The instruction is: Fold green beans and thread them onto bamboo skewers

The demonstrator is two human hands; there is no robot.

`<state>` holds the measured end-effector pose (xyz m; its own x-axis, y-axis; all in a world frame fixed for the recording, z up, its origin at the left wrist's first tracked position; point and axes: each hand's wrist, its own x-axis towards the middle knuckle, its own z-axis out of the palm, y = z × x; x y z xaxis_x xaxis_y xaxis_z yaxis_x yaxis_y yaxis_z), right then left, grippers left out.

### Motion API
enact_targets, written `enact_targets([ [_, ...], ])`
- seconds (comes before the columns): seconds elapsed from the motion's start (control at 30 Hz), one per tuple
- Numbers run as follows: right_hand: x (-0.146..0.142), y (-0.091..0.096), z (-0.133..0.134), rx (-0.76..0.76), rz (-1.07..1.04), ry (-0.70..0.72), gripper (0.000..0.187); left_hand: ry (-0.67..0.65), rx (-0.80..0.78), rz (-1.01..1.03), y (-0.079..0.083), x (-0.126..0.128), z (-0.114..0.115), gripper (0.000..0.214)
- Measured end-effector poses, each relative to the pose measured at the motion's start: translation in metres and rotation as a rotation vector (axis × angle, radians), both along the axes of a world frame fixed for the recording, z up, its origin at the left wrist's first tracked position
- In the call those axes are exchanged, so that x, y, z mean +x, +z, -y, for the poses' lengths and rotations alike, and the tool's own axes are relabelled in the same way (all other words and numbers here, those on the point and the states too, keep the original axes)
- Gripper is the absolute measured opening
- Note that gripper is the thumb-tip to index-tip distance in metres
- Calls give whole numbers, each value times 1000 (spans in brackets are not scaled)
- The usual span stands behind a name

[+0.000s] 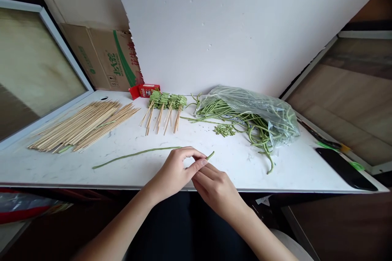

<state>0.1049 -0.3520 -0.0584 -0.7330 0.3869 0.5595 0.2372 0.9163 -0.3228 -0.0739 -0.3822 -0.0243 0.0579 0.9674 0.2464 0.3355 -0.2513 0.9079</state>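
Note:
A long green bean (131, 154) stretches over the white tabletop, its far end lying out to the left. Its other end sticks out as a short tip beyond my fingers. My left hand (180, 169) is closed, thumb and fingers pinching the bean near that tip. Right beside it, touching it, my right hand (216, 185) has its fingers curled together at the same end of the bean. Part of the bean there is hidden behind the fingers, so the exact grip of the right hand is partly covered.
Bamboo skewers (85, 124) lie piled at left. Skewered bean bundles (168, 101) sit at the back beside a red box (149, 89). A plastic bag (251, 104) spills long beans at right, near cut bean ends (224, 130). A black phone (346, 169) lies far right.

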Motion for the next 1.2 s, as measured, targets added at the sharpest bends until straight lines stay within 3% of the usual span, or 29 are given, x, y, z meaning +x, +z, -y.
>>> enact_targets([
  [0.13,12,10,-4,-42,-80,17,25,-4,-44,75,-1,-2,0,26],
  [0.23,27,17,-15,-114,-259,-163,32,-15,-89,115,-3,-3,0,33],
  [0.3,35,20,-26,-151,-266,-220,35,-9,-109,90,-4,-3,0,36],
  [0.5,40,18,-44,-62,-273,-104,20,-2,-85,9,-4,4,2,36],
  [0.87,32,11,-36,-126,-230,-79,10,-7,-89,108,-9,11,1,36],
  [0.97,30,10,-34,-133,-281,-88,15,-34,-134,118,-10,13,3,36],
  [1.1,27,11,-30,-208,-336,-66,26,-30,-89,69,-10,17,7,29],
  [1.2,25,13,-28,-327,-358,-39,23,-18,3,4,-10,19,7,24],
])
